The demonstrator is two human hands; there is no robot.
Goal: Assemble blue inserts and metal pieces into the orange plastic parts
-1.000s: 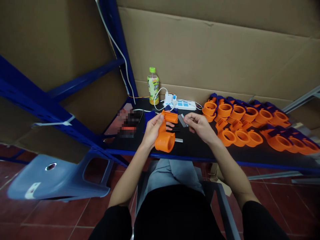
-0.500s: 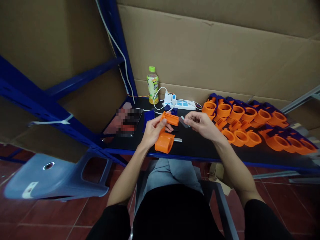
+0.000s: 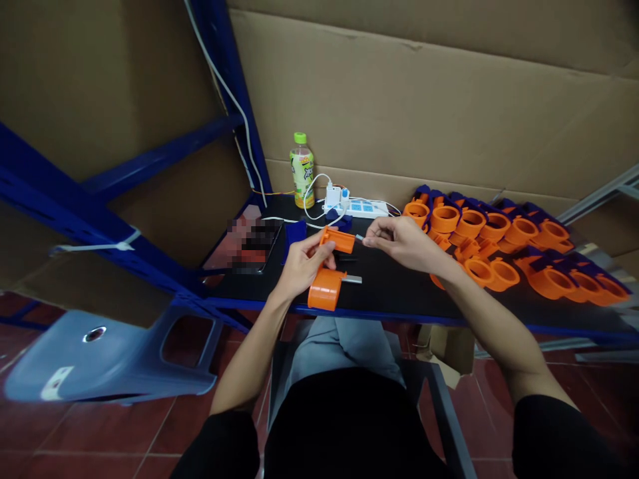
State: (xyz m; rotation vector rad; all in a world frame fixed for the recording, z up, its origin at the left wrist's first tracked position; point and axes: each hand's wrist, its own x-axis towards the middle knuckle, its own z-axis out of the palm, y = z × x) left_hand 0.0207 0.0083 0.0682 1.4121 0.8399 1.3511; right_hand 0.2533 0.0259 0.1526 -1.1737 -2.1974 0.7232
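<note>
No writing can be read anywhere: the print on the bottle [image 3: 302, 170] label beyond the fingers is too small and blurred, and the flat thing [image 3: 252, 239] to the left of them is pixelated. Left hand [image 3: 301, 262] is closed around an orange part [image 3: 329, 271], its long axis running from the round collar near the person up to the boxy end away from them. Right hand [image 3: 402, 240] pinches a small metal piece [image 3: 359, 237] at that boxy end, its shape hard to make out.

Orange part [image 3: 327, 279] (blue-trimmed orange row [image 3: 499, 243]), green-capped bottle [image 3: 302, 169].
</note>
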